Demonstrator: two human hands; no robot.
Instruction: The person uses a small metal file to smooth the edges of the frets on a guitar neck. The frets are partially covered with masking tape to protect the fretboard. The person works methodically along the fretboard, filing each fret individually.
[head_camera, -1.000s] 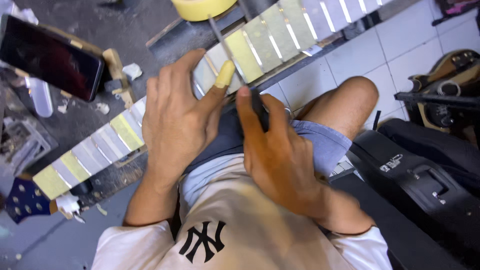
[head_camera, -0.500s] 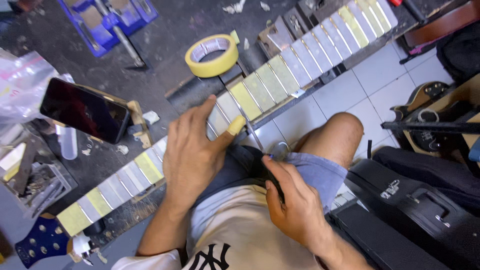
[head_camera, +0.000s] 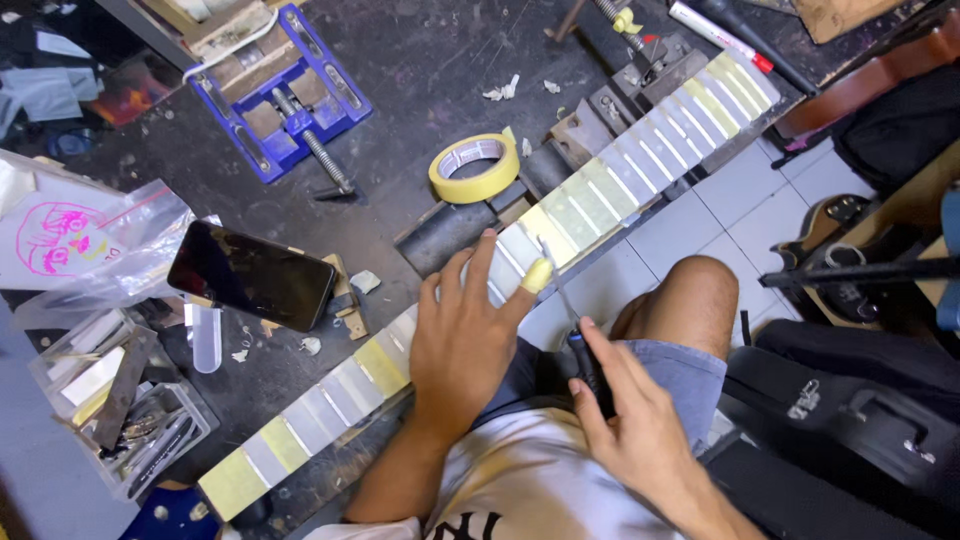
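Head view is showing the right hand (head_camera: 640, 430) clamping a thin-bladed tool (head_camera: 575, 325) beside the masked guitar neck (head_camera: 520, 250), the left hand (head_camera: 465, 335) lying flat and spread on it near the tape roll (head_camera: 475, 167), apparently working a fret, calling for a steady blade.

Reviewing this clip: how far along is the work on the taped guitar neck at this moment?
Done: yellow masking strips cover the guitar neck between frets along its visible length. In hand: the left hand presses on the middle of the neck, one finger wrapped in tape; the right hand holds a thin dark-handled tool pointed there. Left: cannot tell which frets are treated.
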